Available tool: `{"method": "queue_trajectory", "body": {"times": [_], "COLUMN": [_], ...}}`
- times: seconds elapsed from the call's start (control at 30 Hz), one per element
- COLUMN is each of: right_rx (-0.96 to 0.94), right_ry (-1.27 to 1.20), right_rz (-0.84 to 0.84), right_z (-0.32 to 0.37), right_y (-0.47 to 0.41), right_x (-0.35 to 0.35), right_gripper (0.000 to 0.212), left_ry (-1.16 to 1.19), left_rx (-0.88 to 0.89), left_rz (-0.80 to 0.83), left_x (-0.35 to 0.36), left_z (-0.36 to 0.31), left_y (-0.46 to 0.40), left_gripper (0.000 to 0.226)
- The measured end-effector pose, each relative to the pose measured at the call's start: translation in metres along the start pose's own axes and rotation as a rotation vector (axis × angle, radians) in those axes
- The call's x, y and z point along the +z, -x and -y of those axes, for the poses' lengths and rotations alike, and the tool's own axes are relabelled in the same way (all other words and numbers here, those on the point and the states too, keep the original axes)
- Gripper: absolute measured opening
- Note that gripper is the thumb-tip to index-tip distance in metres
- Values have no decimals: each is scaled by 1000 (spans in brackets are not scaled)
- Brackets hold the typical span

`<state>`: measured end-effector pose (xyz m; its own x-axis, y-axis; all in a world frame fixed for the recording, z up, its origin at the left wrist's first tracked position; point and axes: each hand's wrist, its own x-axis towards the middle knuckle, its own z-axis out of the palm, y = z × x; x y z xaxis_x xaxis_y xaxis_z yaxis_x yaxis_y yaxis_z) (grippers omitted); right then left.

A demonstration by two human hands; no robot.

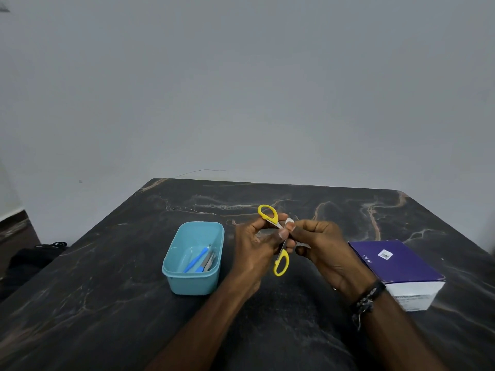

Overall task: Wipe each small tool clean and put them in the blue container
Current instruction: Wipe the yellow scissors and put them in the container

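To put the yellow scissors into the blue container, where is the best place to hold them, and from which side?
Probably by the lower yellow handle loop of the scissors, coming from below on the person's side. That loop hangs free under the left hand, while the blades are covered by fingers and the white wipe in the right hand.

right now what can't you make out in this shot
Head view only:
- Blades of the yellow scissors: hidden behind the left hand and right hand.
- White wipe in the right hand's grip: mostly covered by fingers, so its size is unclear.
- Small tools in the blue container: overlapping and too small to count or name.
- Print on the purple box: too small to read.
- Dark object beyond the table's left edge: dim, unidentifiable.
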<state>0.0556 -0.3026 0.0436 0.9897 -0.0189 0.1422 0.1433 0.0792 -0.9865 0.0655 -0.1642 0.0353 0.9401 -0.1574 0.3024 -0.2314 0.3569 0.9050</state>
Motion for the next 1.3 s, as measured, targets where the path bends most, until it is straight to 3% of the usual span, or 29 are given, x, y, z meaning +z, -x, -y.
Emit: {"method": "queue_trajectory", "body": {"times": [0.13,0.37,0.63,0.83,1.1,1.3], "right_rx": [-31,30,-9,23,-23,10], "right_ry": [-61,30,-25,70,-15,97], "right_rz": [-131,-43,-192,-83,-210,-97], "right_z": [-2,-5,-4,-7,-9,-6], "right_y": [-3,-2,-6,-4,-7,-2], "right_x": [2,1,0,4,1,4], "right_gripper": [28,22,14,18,17,19], "left_ry": [-50,-12,-1,26,26,51], "left_rx": [11,-9,-35,-41,-106,-123], "left_rz": [-4,-58,-83,-112,-116,-134], "left_x": [2,1,3,1,2,1], "left_z": [4,4,2,2,2,2], "left_y": [-1,0,0,0,0,1], "left_gripper": [18,16,16,11,13,8]}}
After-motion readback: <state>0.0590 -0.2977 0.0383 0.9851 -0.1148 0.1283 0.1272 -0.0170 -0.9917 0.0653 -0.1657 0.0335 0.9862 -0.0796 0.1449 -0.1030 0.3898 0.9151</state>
